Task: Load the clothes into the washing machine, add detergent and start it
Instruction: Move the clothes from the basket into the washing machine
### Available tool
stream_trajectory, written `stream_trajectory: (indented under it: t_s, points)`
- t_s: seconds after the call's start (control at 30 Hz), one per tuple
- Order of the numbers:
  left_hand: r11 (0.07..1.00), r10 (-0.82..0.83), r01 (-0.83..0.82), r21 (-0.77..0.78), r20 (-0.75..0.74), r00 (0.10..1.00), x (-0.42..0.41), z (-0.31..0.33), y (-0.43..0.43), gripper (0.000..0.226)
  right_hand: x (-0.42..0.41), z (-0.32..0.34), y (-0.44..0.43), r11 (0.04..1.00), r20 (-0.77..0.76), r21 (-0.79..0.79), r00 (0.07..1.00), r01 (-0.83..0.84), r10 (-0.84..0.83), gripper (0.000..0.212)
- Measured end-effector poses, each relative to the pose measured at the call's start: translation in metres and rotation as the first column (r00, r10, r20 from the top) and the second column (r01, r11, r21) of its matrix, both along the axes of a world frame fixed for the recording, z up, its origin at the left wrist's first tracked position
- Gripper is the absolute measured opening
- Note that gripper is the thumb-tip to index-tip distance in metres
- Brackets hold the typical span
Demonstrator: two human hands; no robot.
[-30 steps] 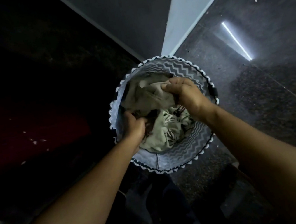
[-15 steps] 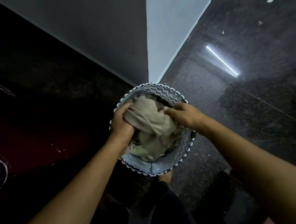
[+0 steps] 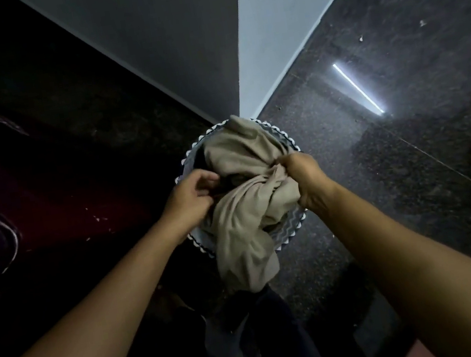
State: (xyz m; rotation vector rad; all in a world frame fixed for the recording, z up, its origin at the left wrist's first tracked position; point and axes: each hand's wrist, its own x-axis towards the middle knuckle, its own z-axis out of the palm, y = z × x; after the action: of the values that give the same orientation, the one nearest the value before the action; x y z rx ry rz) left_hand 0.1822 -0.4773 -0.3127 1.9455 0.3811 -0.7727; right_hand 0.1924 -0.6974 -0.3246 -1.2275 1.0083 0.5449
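Up it comes! The crumpled beige cloth garment (image 3: pixel 243 217) has risen from the round grey zigzag-patterned laundry basket (image 3: pixel 293 229), its tail draping over the near rim. The right hand (image 3: pixel 305 176) is fisted on bunched fabric, and the left hand (image 3: pixel 191 197) curls its fingers into the garment's left edge. Loading comes next.

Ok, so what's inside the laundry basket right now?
A bunched beige garment fills the laundry basket and spills over its near rim, gripped by the right hand. A dark gap shows beside the left hand; anything beneath is covered.
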Motion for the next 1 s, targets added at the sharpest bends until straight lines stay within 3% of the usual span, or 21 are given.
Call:
stream_trajectory:
  t_s: [0.07,0.13,0.2,0.3,0.37,0.47,0.57,0.67,0.73,0.77,0.8,0.83,0.93,1.0]
  points:
    - [0.983,0.126,-0.129,0.128,0.032,0.991,0.003,-0.011,0.007,0.029,-0.006,0.0,-0.002,0.994,0.019,0.078,0.997,0.07,-0.072,0.028]
    - [0.972,0.209,-0.207,0.113,-0.001,0.978,0.005,-0.011,0.004,0.005,-0.009,0.0,-0.003,0.974,0.059,0.169,0.985,0.15,-0.162,0.048]
    - [0.973,0.23,-0.23,0.022,-0.205,0.951,0.007,-0.008,-0.003,0.026,-0.008,0.006,-0.002,0.946,0.107,0.259,0.967,0.197,-0.231,0.059]
    - [0.936,0.061,-0.253,-0.243,-0.599,0.798,0.011,-0.004,-0.01,0.079,-0.005,0.018,0.001,0.915,0.169,0.353,0.948,0.196,-0.268,0.076]
    - [0.831,-0.002,-0.369,-0.417,-0.666,0.746,0.013,0.003,-0.019,0.091,-0.011,0.03,0.006,0.899,0.195,0.422,0.957,0.116,-0.215,0.071]
    - [0.725,0.086,-0.46,-0.513,-0.595,0.799,0.024,0.016,-0.038,0.079,-0.033,0.04,0.016,0.874,0.241,0.482,0.968,-0.058,-0.069,0.06]
    - [0.763,0.12,-0.441,-0.472,-0.566,0.816,0.034,0.018,-0.052,0.047,-0.045,0.036,0.018,0.923,0.354,0.274,0.921,-0.269,0.163,0.038]
    - [0.814,0.245,-0.484,-0.32,-0.567,0.787,0.034,0.007,-0.059,0.033,-0.038,0.025,0.008,0.851,0.463,-0.078,0.737,-0.519,0.492,0.029]
    - [0.77,0.372,-0.573,-0.282,-0.531,0.761,0.032,0.001,-0.057,0.028,-0.029,0.019,-0.001,0.651,0.42,-0.453,0.499,-0.609,0.758,0.025]
    - [0.744,0.426,-0.609,-0.276,-0.506,0.75,0.031,-0.002,-0.055,0.028,-0.026,0.017,-0.005,0.502,0.317,-0.623,0.393,-0.6,0.863,0.027]
    - [0.723,0.464,-0.633,-0.275,-0.486,0.741,0.027,-0.004,-0.051,0.032,-0.024,0.016,-0.01,0.375,0.2,-0.734,0.347,-0.567,0.916,0.031]
    - [0.714,0.489,-0.642,-0.279,-0.458,0.742,0.023,-0.003,-0.048,0.035,-0.023,0.017,-0.013,0.304,0.112,-0.79,0.363,-0.532,0.925,0.034]
    - [0.745,0.496,-0.589,-0.314,-0.329,0.804,0.009,0.006,-0.046,0.036,-0.022,0.01,-0.016,0.235,-0.033,-0.84,0.479,-0.489,0.877,0.061]
    - [0.761,0.465,-0.539,-0.363,-0.275,0.842,0.002,0.018,-0.047,0.036,-0.024,0.009,-0.015,0.316,-0.002,-0.784,0.51,-0.535,0.86,0.103]
